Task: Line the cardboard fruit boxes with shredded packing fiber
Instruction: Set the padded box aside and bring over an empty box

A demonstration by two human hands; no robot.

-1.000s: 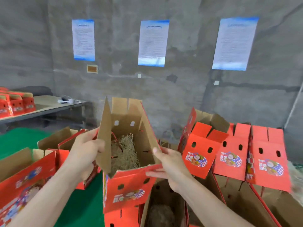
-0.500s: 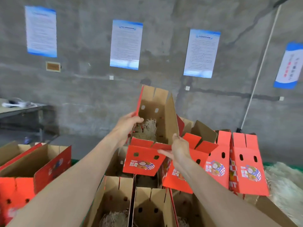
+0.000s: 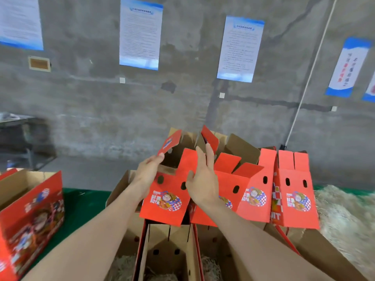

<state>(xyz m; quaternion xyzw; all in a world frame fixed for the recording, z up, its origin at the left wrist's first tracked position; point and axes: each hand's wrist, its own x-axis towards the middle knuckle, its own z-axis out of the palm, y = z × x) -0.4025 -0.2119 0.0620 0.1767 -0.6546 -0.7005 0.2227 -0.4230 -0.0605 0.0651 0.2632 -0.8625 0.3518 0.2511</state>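
- Your left hand (image 3: 149, 175) reaches to the left side of a red fruit box (image 3: 164, 199). Its fingers (image 3: 158, 159) are stretched together, tips at the lower corner of the box's raised side flap (image 3: 170, 141). The thumb is hidden, so you cannot tell whether it pinches the flap
- Your right hand (image 3: 203, 179) stands upright at the right edge of the same box. Its fingers are straight and close together, pointing up, the thumb spread toward the front flap and the palm facing left. It holds nothing
- The red fruit box sits on top of the row, its printed front flap hanging down over the open brown boxes (image 3: 168, 246) below. Its inside is hidden from this view
- Shredded packing fiber (image 3: 123, 266) lies pale in the bottom of the near open boxes at the lower edge of the frame. A loose fiber heap (image 3: 345, 220) spreads at the far right, just beside the row
- More red boxes (image 3: 294, 191), with the same print and oval holes, stand side by side to the right of your hands, flaps up
- Another box (image 3: 30, 203), red outside and brown inside, stands open at the left beside a green surface (image 3: 79, 201), well apart from the row
- Behind, a grey concrete wall (image 3: 81, 98) carries white notices (image 3: 141, 33) edged in blue. A white pipe (image 3: 310, 72) runs aslant down it, and a bench (image 3: 14, 120) shows blurred at the far left
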